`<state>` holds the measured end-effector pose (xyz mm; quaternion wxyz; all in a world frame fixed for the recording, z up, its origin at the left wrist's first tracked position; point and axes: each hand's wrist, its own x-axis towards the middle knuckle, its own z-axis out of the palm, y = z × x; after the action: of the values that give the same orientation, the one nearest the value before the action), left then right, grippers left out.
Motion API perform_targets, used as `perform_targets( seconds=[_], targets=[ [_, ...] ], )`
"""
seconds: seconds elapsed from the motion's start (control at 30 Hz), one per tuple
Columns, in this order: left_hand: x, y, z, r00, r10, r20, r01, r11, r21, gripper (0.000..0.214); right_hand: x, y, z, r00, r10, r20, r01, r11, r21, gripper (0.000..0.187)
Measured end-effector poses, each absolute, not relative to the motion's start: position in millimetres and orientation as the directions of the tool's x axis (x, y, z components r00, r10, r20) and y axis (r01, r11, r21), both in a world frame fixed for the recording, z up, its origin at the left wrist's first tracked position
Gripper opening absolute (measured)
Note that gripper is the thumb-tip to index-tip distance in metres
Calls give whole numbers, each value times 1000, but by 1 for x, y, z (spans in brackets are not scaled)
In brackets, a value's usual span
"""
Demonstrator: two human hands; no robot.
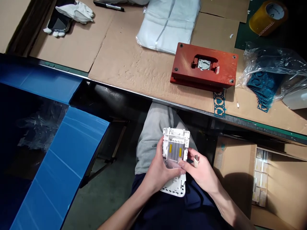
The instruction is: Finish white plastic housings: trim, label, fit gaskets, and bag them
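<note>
A white plastic housing (177, 134) is held over my lap, its inner side facing up. Set in its middle is a clear panel with two yellow strips (180, 152). My left hand (157, 174) wraps the housing's left edge, thumb lying across the lower part. My right hand (200, 166) grips the right edge, thumb on the clear panel's lower corner. A small cream piece with a metal tip (196, 161) sticks out between the right hand's fingers; its other end is hidden. Rounded and slotted, the housing's lower end shows below my hands.
On the cardboard-covered table (134, 73) stands a red fixture block (203, 65) holding a grey metal part. Blue die-cut sheets (263, 84) lie in clear plastic at right, under a tape roll (267, 17). A blue bin (64, 153) stands left; an open carton (283, 185) sits right.
</note>
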<state>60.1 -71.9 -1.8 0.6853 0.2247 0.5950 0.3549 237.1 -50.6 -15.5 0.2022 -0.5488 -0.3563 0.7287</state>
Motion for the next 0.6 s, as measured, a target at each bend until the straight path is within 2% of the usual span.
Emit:
perform_targets(
  seconds=[0.1,0.17,0.3,0.43,0.6],
  targets=[
    [63,-84,-4,92,748,-658,-202,661,723,107,242,-63,-14,-365,608,-705,132,-716,-686,50],
    [65,-91,-5,127,743,-657,-172,669,723,92,245,-71,-12,-354,579,-734,154,-738,-657,46],
    [69,-99,-7,130,750,-649,-115,661,741,68,248,-87,-14,-293,626,-723,223,-690,-689,44],
    [71,-100,-12,121,757,-643,-116,654,748,66,249,-89,-22,-311,685,-659,234,-617,-751,39],
    [73,-97,-7,139,749,-648,-103,662,743,76,254,-79,-18,-388,619,-683,138,-694,-707,44]
  ],
)
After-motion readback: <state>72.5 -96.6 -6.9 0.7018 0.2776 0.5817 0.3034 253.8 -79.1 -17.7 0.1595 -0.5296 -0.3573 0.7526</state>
